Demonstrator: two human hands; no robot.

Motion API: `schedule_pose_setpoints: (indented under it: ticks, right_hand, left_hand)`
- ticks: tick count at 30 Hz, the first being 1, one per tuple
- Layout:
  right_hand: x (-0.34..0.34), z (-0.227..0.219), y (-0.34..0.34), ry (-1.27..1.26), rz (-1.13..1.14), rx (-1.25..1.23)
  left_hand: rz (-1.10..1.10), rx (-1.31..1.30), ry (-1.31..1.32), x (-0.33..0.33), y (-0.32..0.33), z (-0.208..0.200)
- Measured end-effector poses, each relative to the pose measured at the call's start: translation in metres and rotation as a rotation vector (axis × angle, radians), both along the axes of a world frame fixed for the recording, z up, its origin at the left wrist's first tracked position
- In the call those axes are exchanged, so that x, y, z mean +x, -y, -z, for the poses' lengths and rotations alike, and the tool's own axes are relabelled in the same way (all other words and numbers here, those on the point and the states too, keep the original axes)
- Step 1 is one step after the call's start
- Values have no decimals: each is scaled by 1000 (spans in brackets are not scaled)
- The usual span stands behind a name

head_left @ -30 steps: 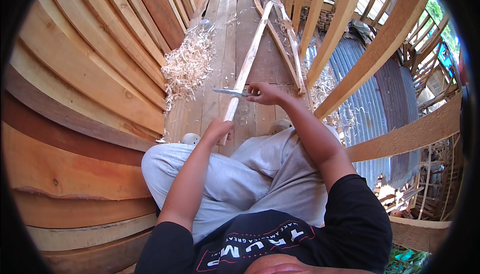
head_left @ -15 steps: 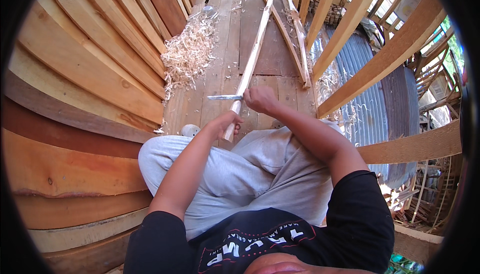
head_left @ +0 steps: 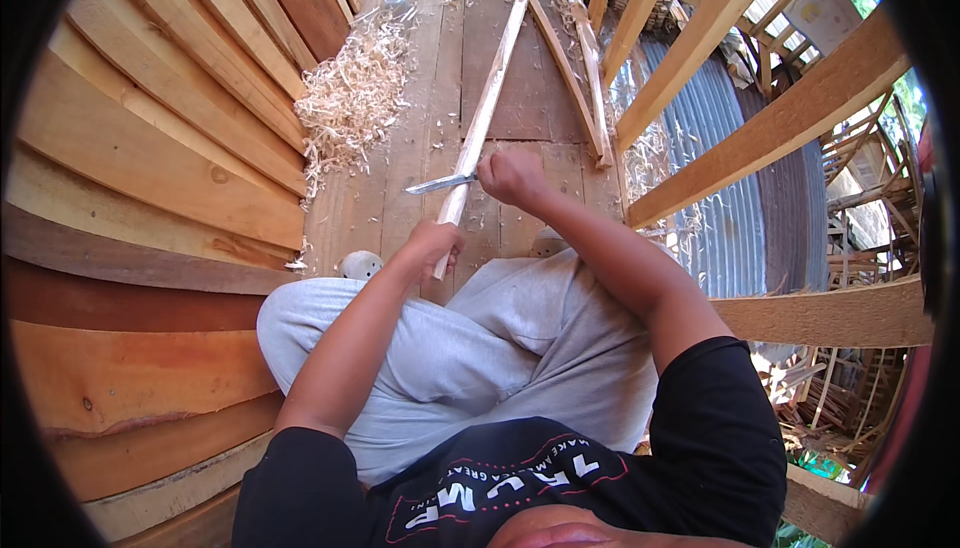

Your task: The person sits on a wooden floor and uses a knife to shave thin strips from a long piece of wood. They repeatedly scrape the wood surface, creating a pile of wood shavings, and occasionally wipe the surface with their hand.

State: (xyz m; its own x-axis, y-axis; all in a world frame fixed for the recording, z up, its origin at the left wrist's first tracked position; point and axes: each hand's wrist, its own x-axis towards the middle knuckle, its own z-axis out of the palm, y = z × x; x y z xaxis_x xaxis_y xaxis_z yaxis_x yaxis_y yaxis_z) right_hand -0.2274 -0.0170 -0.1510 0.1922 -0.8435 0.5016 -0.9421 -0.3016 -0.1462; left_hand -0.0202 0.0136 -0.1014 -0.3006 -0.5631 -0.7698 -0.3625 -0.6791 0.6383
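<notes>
A long pale wooden stick (head_left: 492, 90) slants away from me, its far tip among other strips on the floor. Close to its near end, my left hand (head_left: 436, 244) is wrapped round it, with a short stub showing past the fingers. My right hand (head_left: 513, 177) grips a knife (head_left: 441, 184) in a fist; the handle is hidden by the fingers. The blade points left and lies across the stick, just beyond my left hand. Shaved, lighter wood shows along the stick's upper face.
Curly wood shavings (head_left: 352, 98) are heaped at left on the plank floor (head_left: 425, 148). Two more wooden strips (head_left: 560, 53) lie right of the stick. A board wall (head_left: 150, 138) rises at left; slatted railing posts (head_left: 705, 43) stand at right, with corrugated metal roofing (head_left: 735, 178) beyond.
My right hand and the knife have shifted slightly up the stick, the blade now tilted. The whole scene has slid a little left in view. Both hands keep their grip.
</notes>
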Motion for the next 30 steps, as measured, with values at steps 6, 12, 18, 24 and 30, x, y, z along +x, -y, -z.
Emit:
schedule_pose_setpoints:
  ticks: [6, 12, 18, 24, 30]
  right_hand:
    - [8, -23, 9, 198, 128, 300]
    - [-5, -22, 20, 228, 246, 155]
    - [-10, -37, 28, 236, 367, 342]
    - [-48, -52, 42, 287, 605, 462]
    - [-57, -39, 60, 239, 624, 378]
  left_hand:
    - [-10, -23, -50, 7, 7, 10]
    - [-22, -55, -91, -3, 4, 4]
    - [-9, -29, -78, -7, 3, -9]
    - [23, -85, -134, -12, -29, -14]
    - [18, -179, -22, -8, -20, -13]
